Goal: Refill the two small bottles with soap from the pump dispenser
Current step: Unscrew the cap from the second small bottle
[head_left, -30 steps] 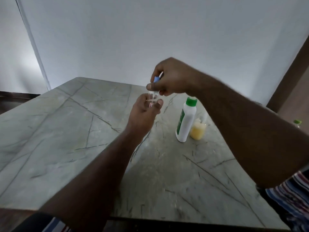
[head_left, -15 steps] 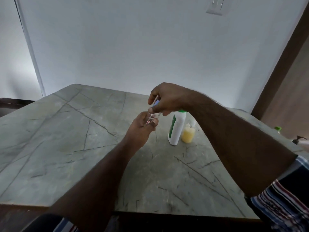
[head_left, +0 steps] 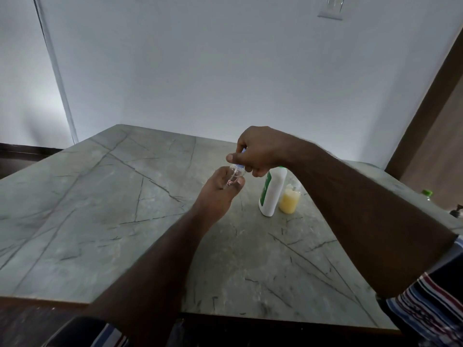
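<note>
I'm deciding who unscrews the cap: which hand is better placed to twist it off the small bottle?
The right hand. Its fingers already pinch the blue cap from above, while the left hand holds the small clear bottle from below, so it can likely steady it.

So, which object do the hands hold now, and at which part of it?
A small clear bottle. The left hand grips its body from below; the right hand pinches its blue cap at the top.
</note>
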The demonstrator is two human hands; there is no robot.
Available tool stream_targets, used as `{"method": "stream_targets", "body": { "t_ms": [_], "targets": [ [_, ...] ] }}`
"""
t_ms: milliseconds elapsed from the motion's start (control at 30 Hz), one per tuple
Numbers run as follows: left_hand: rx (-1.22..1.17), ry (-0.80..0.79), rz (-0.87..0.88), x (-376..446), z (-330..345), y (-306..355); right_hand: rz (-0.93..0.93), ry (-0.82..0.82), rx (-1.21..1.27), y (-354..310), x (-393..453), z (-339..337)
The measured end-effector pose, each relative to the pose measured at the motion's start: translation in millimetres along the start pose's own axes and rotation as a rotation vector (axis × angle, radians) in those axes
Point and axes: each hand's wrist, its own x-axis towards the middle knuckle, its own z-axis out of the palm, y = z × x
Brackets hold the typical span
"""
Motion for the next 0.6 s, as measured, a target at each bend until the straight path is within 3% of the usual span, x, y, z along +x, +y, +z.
{"method": "stream_targets", "body": {
  "t_ms": [233,333,467,600],
  "targets": [
    [0.026,0.002,0.006,3,1,-3,-0.112,0.059,0.079,4,-4,-8],
    [0.028,0.005,0.004,2,2,-2,-0.073,0.054,0.140,2,-2,-5],
    [-0.003,-0.003,0.006,-1,1,-2,0.023,0.003,-0.003,-1,0,1],
    [0.035,-0.002,0.015,0,1,-2,-0.076,0.068,-0.025,3,-1,-2]
  ]
}}
